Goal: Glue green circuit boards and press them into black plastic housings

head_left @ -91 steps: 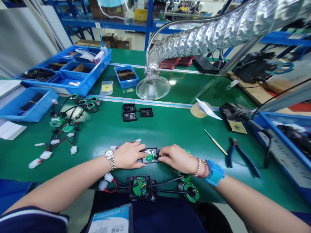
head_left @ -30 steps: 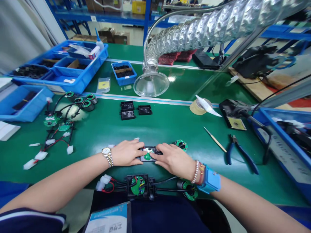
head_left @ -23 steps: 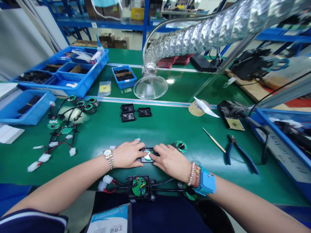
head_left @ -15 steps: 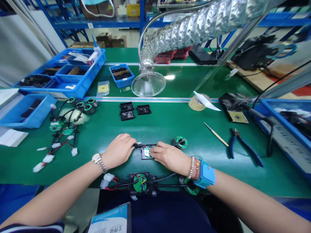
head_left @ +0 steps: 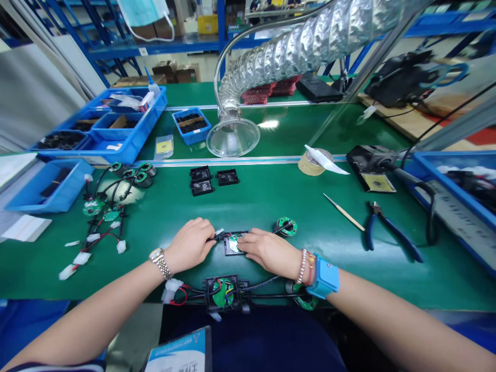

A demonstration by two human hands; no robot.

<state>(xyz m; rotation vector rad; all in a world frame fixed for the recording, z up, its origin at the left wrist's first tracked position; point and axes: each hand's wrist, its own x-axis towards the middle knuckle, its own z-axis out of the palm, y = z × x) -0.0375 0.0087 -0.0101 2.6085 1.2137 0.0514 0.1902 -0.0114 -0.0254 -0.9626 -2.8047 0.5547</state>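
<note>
My left hand (head_left: pixel 192 243) is closed on a black cable (head_left: pixel 220 236) at the left side of a small black case (head_left: pixel 232 252). A green circuit board (head_left: pixel 233 243) lies in that case. My right hand (head_left: pixel 267 250) rests over the case's right side, fingertips pressed on the board; whether it grips anything is hidden. A cable runs from there to a round part with a green board (head_left: pixel 287 226). Nearer to me lies another black case holding a round green board (head_left: pixel 223 293), with white connectors (head_left: pixel 171 290) on its left.
Black case covers (head_left: pixel 201 186) lie beyond my hands. A clear fume hood (head_left: pixel 233 138) hangs above the green table. On the right are blue-handled cutters (head_left: pixel 391 230), a pointed stick (head_left: pixel 344 212) and a tape roll (head_left: pixel 312 163). Wired boards (head_left: pixel 110 212) lie left, beside blue bins (head_left: pixel 50 188).
The whole view has shifted slightly as my head moved. Both hands stay at the small case, with hardly any movement against it.
</note>
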